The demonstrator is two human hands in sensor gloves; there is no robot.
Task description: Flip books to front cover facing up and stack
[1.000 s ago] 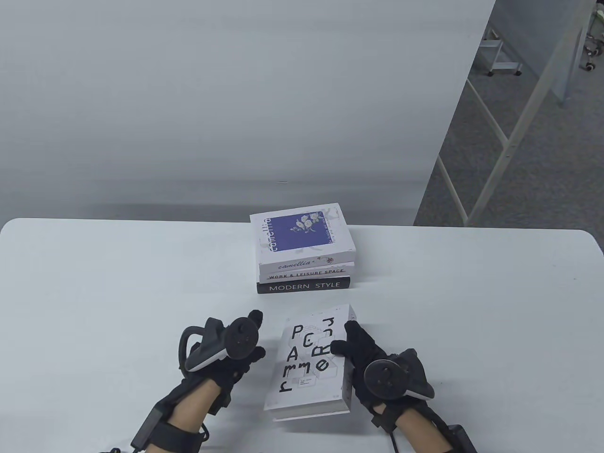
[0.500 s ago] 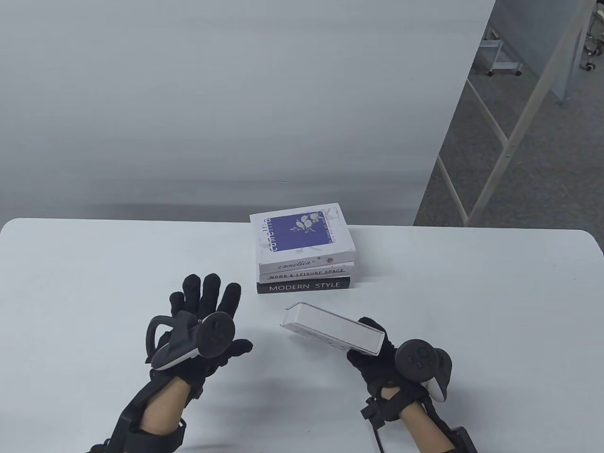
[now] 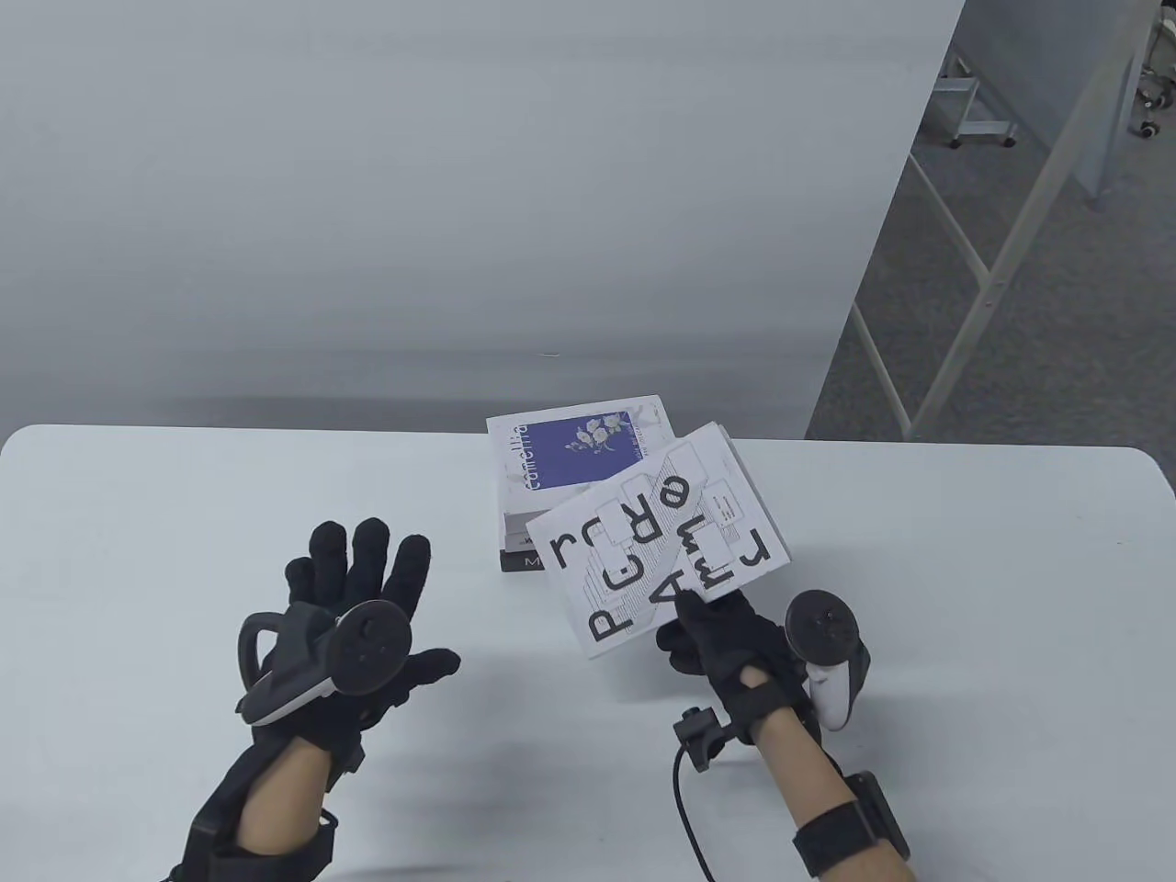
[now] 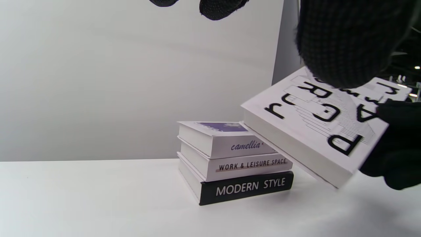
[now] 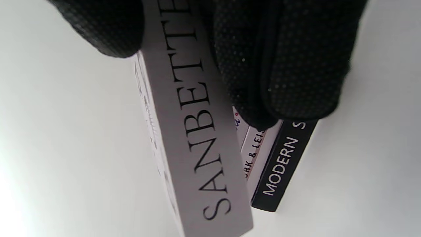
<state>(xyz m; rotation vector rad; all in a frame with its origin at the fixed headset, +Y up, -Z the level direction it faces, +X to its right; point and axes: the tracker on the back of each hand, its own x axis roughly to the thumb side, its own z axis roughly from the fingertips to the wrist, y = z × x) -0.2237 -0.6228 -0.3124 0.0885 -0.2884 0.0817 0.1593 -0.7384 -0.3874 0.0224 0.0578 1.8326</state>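
Carrying the white lettered book (image 3: 657,537) tilted in the air just over the stack (image 4: 235,161) of three on the counter (image 3: 184,514), the right hand (image 3: 726,643) grips its near edge between thumb and fingers (image 5: 279,65), while the left hand (image 3: 354,625) hovers spread and empty; next, I judge, it must level and square it on top.

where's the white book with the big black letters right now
In the table view, the lettered white book is held tilted in the right hand, right of centre, above the near edge of the three-book stack.
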